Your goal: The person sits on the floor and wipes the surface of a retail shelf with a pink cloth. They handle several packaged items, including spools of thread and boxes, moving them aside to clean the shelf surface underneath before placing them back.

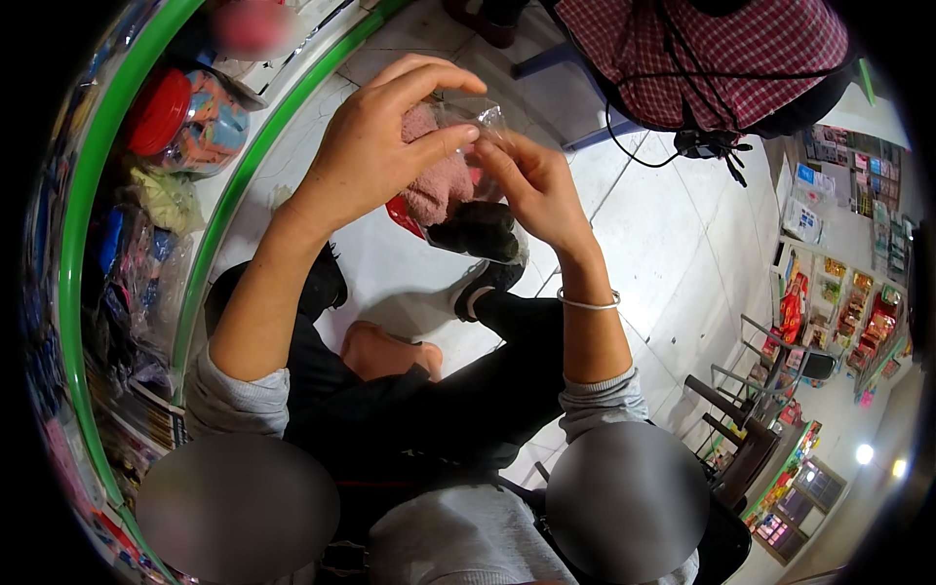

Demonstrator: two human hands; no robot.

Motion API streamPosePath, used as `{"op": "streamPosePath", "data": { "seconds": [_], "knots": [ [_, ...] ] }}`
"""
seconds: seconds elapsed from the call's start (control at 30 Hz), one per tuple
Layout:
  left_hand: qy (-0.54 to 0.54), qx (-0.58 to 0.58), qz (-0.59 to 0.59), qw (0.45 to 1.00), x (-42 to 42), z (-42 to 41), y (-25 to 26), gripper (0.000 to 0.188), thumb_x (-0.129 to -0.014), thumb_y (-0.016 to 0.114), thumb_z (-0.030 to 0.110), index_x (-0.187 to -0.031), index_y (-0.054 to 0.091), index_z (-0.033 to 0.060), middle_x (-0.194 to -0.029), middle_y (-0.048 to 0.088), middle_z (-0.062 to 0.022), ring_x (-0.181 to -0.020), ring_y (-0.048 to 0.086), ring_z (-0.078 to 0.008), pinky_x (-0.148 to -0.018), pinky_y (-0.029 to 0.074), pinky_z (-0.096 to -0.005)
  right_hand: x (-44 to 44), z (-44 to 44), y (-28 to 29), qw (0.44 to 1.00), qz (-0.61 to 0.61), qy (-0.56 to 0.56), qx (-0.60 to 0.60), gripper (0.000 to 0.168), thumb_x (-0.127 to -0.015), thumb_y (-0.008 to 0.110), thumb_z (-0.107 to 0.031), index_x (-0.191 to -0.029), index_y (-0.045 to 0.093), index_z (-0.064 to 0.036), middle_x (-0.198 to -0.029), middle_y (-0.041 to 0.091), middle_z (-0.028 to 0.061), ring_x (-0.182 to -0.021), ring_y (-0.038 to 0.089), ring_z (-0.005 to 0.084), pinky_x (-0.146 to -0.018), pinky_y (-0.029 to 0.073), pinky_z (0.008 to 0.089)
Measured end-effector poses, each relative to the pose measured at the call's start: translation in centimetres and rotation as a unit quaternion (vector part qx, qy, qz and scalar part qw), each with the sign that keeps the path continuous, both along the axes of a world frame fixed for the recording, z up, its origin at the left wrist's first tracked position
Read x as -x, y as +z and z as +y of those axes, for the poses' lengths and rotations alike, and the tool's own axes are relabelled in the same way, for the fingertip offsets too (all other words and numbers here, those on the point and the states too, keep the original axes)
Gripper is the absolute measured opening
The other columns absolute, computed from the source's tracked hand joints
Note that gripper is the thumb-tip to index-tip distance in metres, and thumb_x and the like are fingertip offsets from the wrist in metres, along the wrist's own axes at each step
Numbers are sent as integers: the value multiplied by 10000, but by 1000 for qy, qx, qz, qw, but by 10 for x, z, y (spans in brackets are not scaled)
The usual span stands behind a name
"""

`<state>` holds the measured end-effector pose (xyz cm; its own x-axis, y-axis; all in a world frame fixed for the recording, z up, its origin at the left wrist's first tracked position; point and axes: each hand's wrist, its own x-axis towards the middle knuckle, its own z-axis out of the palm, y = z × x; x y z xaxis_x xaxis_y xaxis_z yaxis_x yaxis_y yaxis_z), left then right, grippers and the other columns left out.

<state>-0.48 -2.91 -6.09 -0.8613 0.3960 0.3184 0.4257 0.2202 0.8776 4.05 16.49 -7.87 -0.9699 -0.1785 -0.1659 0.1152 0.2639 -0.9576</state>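
Both of my hands are raised together around a clear plastic bag (491, 117). My left hand (391, 131) curves over its left side, thumb pointing to the right, with a fuzzy pink cloth item (437, 183) just behind the fingers. My right hand (537, 183) pinches the bag's clear film between thumb and fingers, close to the left thumb tip. Below the hands is a dark item (479, 228) within clear plastic, and something red (404, 216) shows at its left. Whether the pink cloth lies inside the same bag is hard to tell.
A green-edged shelf (252, 164) at left holds a red-lidded jar (157, 113) and plastic-wrapped goods (146, 256). A peach-coloured plastic object (387, 355) is on the tiled floor between my legs. Another person in a checked garment (702, 58) sits at the top beside a blue stool (556, 66). Stocked shelves (841, 292) and chairs stand at right.
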Motion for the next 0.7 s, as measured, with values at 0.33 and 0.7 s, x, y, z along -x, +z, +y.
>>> {"op": "streamPosePath", "data": {
  "seconds": [0.33, 0.7],
  "knots": [
    [-14, 47, -48, 998, -1, -2, 4, 141, -824, 655, 54, -953, 645, -2, -893, 606, -54, -828, 573, -123, -752, 457, -246, 0, 5, 3, 998, 1, 48, -45, 248, -924, 597, -224, -1041, 666, -17, -708, 612, 19, -611, 509, 71, -555, 432, 240],
    [-70, -20, -94, 993, -1, 1, 5, 92, -832, 647, 49, -895, 631, -16, -843, 596, -33, -813, 561, -96, -739, 449, -234, -1, 10, 3, 995, 23, 68, -72, 243, -904, 618, -233, -1039, 671, -38, -650, 567, 46, -600, 508, 83, -559, 429, 255]
  ]
}}
